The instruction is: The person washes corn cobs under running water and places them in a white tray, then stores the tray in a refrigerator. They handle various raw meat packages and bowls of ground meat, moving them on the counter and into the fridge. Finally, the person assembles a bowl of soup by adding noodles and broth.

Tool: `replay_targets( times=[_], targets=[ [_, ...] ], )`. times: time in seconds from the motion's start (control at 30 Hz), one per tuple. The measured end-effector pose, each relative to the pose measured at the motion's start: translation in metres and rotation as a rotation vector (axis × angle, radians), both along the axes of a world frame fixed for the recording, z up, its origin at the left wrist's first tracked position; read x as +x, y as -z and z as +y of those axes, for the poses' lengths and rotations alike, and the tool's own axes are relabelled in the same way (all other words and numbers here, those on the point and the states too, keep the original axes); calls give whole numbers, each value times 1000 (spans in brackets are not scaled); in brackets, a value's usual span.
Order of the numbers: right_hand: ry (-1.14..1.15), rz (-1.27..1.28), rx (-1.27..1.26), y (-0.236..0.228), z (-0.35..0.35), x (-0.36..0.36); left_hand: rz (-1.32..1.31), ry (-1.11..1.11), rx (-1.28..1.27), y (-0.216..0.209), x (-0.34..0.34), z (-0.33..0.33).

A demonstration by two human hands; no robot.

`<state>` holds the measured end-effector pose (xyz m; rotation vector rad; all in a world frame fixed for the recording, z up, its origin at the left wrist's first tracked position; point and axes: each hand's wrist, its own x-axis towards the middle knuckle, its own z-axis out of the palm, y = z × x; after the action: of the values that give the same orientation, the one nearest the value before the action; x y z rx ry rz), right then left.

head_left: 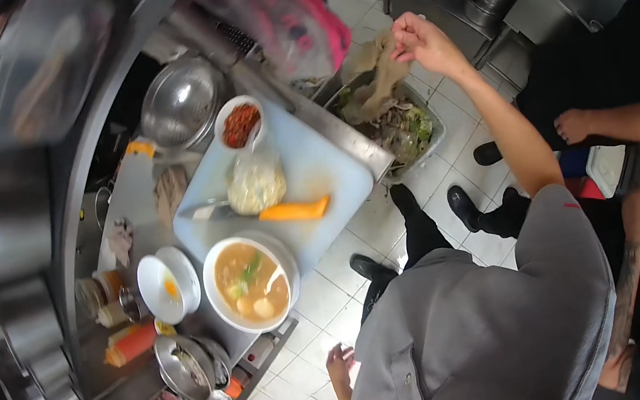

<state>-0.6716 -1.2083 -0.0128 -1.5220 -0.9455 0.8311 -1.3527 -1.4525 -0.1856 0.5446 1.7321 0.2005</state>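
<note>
My right hand (414, 41) is stretched out over a waste bin (438, 143), its fingers pinched at the edge of a limp brown paper towel (380, 94). The towel hangs above food scraps in the bin. My left hand (341, 362) hangs low beside my body, fingers loosely bent with nothing visible in them. On the counter, a white bowl of soup (245, 283) with pale round pieces and greens stands at the cutting board's (329, 148) near edge. On the board lie a knife with an orange handle (297, 210) and a clear bag of pale shreds (257, 183).
A tub of red paste (241, 124), a metal bowl (179, 105), white bowls (166, 285) and a red squeeze bottle (130, 346) stand along the counter. A blurred pink bag (300, 19) is at the top. A co-worker's hand (574, 125) and shoes (463, 206) are close on the right.
</note>
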Motion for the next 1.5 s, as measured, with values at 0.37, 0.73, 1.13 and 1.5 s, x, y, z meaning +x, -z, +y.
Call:
replay_targets(
  times=[0.37,0.73,1.13,1.5],
  targets=[
    [-135,143,296,-117,-21,-79,-334,625,256,-122,-6,67],
    [-145,-455,137,-70,8,-177,189,948,1233,-296,237,325],
    [11,-283,121,-1,-30,-215,251,1084,1369,-244,273,391],
    [-143,896,135,3,-27,-291,86,831,1795,-375,276,327]
  ],
)
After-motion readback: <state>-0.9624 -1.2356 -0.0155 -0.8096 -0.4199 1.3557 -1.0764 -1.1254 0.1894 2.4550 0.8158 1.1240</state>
